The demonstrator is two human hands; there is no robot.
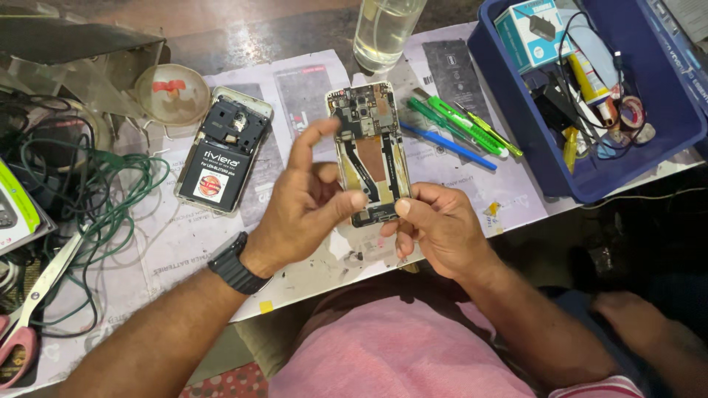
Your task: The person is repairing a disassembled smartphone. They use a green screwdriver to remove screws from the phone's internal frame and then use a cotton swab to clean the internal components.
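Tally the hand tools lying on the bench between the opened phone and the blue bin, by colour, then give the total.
Green tools: 2
Blue tool: 1
Thin yellow-green tool: 1
Total: 4
All lie on the paper right of the opened phone, left of the blue bin.

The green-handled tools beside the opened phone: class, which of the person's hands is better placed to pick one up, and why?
Probably the right hand. It grips the opened phone at its lower right, on the side where the green-handled tools lie. The left hand is on the phone's far side, near the black battery.
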